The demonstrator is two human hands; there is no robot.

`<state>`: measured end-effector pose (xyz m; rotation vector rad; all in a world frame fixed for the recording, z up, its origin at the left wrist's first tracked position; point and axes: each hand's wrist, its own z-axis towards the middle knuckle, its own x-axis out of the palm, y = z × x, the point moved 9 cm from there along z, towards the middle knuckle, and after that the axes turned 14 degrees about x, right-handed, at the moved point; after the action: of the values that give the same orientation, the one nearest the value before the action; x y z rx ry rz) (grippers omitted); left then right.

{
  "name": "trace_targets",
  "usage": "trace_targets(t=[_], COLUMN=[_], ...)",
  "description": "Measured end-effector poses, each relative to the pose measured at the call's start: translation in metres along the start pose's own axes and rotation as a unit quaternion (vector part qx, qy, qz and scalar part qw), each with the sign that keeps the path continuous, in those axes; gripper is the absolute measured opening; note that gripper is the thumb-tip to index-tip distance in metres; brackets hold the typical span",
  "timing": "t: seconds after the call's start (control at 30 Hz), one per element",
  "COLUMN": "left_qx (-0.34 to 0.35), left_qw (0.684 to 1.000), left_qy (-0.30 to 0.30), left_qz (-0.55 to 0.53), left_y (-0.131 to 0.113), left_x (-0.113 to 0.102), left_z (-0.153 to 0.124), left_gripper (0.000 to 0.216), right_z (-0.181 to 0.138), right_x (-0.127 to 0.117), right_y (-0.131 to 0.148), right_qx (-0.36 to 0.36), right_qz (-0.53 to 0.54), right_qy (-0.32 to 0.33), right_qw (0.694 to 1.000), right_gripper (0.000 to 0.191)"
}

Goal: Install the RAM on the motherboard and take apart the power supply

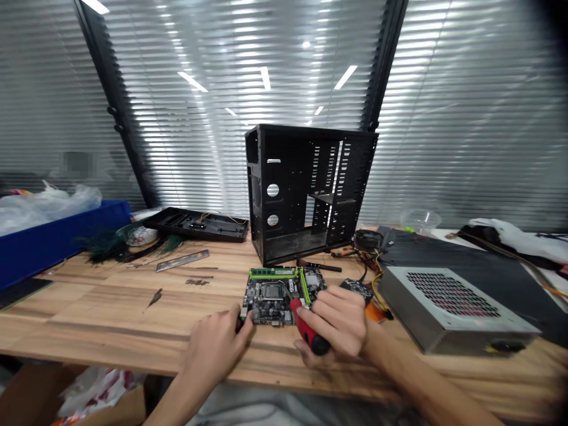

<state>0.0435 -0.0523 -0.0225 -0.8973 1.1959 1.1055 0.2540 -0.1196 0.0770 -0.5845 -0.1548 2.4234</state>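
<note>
A small black motherboard (271, 291) with green memory slots lies flat on the wooden table (110, 307) in front of me. My left hand (217, 346) pinches the board's near left corner. My right hand (337, 324) is wrapped round a red-and-black screwdriver (308, 331), whose tip points at the board's near right part. Just behind the board stands an empty black computer case (306, 189), upright with its side open.
A grey power supply (448, 307) with loose cables lies to the right. A black side panel (199, 223) and a metal plate (183, 260) lie at the back left, beside a blue bin (48, 236) with plastic bags. A cardboard box (66, 396) sits below the table's near edge.
</note>
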Motion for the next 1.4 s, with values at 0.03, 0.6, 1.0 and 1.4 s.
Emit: trace_targets(t=[0.03,0.6,1.0,1.4], left_qx=[0.000,-0.001,0.004,0.002], left_qw=[1.000,1.000,1.000,1.000], left_qy=[0.001,0.005,0.004,0.001], left_qz=[-0.001,-0.011,-0.008,-0.020], left_y=[0.0000,-0.0001,-0.0008,0.0001], left_x=[0.0000,-0.0003,0.0005,0.0007], left_z=[-0.0001,-0.0001,0.0003,0.0003], left_gripper=[0.045,0.046,0.046,0.045], right_z=[-0.0001,0.0015,0.0017,0.0037], right_x=[0.0005,0.0015,0.0020,0.0009], right_y=[-0.0007,-0.0021,-0.0033,-0.0060], right_qx=[0.003,0.006,0.014,0.030], right_qz=[0.002,0.002,0.006,0.009], right_qy=[0.001,0.014,0.010,0.005], right_qw=[1.000,1.000,1.000,0.999], right_gripper=[0.027,0.027,0.026,0.025])
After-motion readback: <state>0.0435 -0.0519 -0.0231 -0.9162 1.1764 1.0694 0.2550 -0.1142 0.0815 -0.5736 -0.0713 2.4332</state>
